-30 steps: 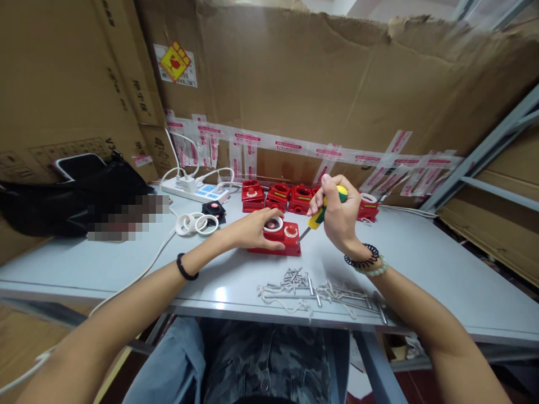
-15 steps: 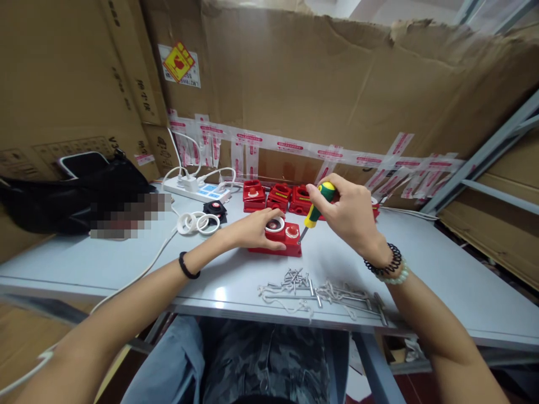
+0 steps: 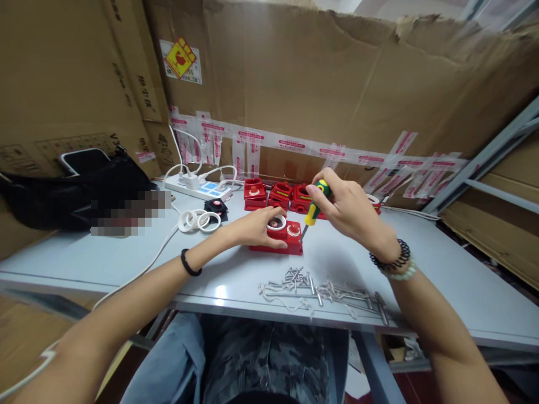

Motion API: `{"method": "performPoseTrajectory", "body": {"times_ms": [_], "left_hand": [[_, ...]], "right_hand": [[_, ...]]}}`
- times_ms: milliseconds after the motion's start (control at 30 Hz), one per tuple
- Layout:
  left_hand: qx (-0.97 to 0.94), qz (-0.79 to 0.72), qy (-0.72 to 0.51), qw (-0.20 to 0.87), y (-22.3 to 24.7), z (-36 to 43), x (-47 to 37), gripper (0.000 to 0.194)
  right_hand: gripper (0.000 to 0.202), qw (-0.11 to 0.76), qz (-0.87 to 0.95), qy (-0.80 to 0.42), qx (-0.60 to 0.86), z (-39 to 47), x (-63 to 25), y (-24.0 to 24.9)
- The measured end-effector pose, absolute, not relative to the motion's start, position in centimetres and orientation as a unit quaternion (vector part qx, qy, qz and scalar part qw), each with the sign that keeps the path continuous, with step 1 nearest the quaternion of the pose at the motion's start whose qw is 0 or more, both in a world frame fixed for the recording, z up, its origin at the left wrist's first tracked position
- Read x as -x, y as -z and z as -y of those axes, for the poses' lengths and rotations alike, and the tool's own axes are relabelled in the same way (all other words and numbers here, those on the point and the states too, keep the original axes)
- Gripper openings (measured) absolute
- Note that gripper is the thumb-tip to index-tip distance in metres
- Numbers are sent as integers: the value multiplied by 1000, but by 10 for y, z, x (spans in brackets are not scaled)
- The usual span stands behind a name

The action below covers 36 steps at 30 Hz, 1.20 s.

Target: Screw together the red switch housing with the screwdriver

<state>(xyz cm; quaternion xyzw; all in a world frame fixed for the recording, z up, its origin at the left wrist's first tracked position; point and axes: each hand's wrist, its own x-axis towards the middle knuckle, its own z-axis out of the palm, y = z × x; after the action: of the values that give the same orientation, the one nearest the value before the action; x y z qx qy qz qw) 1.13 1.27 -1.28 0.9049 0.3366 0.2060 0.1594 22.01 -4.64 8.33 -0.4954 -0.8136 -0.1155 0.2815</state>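
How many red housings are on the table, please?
5 visible: one red housing under the left hand, three in a row behind, one largely hidden behind the right hand; others may be hidden.

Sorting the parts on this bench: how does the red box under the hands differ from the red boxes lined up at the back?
The red box in front lies alone mid-table, pinned by the left hand, with the screwdriver in the right hand tipped at its corner. The back row of red boxes sits side by side by the cardboard wall, untouched. The front one shows a white ring on top. All are red plastic.
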Motion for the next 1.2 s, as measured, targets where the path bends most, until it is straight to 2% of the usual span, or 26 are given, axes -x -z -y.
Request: {"method": "performPoseTrajectory", "body": {"times_ms": [100,233,367,433,533,633,700,900,1067,1200], "left_hand": [[-904,-341,-202,162,12,-12,-12,70],[-903,-339,-205,166,12,-12,-12,69],[-905,-330,-208,168,12,-14,-12,67],[-905,-330,-209,168,12,-13,-12,67],[-902,-339,-207,168,10,-12,-12,69],[-901,-344,-204,166,10,-11,-12,68],[-903,-340,-206,164,11,-11,-12,68],[-906,-329,-211,165,12,-13,-11,68],[-908,-330,-201,161,10,-12,-11,67],[-909,-335,-192,158,8,-11,-12,68]], "right_hand": [[30,278,753,188,566,41,-215,-78],[16,274,815,98,502,49,-217,-86],[18,212,883,-1,419,60,-222,-97],[17,216,871,8,441,59,-221,-97],[21,276,816,64,504,49,-219,-89],[23,306,804,59,507,42,-218,-84],[19,288,819,30,495,44,-221,-86],[27,236,848,-9,475,59,-234,-99],[27,292,810,-36,507,53,-228,-93],[21,356,775,-1,522,45,-218,-82]]}}
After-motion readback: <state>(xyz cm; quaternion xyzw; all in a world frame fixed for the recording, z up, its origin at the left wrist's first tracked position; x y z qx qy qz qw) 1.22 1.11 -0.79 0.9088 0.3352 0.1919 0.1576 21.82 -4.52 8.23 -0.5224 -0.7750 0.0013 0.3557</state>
